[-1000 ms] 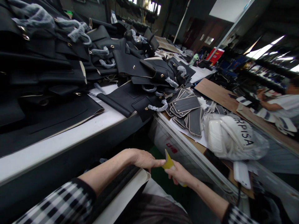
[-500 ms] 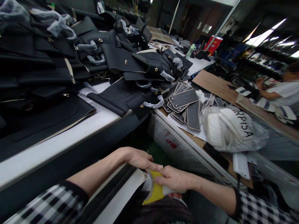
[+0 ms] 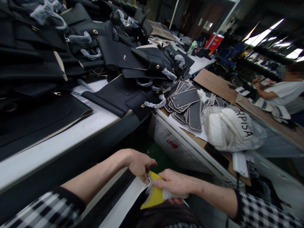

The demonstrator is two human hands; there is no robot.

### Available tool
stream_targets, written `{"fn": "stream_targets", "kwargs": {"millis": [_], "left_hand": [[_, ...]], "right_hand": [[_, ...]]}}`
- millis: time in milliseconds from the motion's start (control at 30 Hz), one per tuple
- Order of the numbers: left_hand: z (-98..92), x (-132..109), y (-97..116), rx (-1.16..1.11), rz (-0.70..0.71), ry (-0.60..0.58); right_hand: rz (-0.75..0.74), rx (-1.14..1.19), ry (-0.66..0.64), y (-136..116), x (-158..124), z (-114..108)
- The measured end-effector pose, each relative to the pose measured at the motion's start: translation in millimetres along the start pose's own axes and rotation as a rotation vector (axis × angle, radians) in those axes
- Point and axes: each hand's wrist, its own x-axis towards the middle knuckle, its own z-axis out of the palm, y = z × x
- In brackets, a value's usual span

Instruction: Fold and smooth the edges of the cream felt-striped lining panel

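Observation:
In the lower middle, my right hand is closed around a yellow flat scraper-like tool, whose grip end looks wrapped in white. The tool's inner edge lies against the end of a black piece with a white lining, which slants up from my lap. At that end my left hand pinches the lined piece, thumb down on the corner and index finger stuck out past it. The undersides of both hands are hidden.
Black bags with plastic-wrapped handles pile up on the white table at left. On the right-hand bench are dark stitched panels, a plastic bag of white parts and a white device. A person works at far right.
My left hand has shifted slightly left and down onto the lined piece's corner, parting from my right hand. The yellow tool has moved slightly left. The view has turned a little.

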Motion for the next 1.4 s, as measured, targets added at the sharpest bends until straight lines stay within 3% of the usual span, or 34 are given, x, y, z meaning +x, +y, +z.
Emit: {"fn": "stream_targets", "kwargs": {"millis": [633, 1033, 1233, 1400], "left_hand": [[-2.1, 0, -5, 0.182, 0.085, 0.019], [-3.0, 6, -11, 0.189, 0.103, 0.032], [-5.3, 3, -18, 0.143, 0.095, 0.021], [-4.8, -9, -19, 0.189, 0.047, 0.107]], "right_hand": [[0.123, 0.271, 0.141, -8, 6, 36], [0.123, 0.390, 0.192, 1, 21, 55], [0.050, 0.458, 0.200, -2, 34, 69], [0.066, 0.534, 0.214, -9, 40, 81]]}}
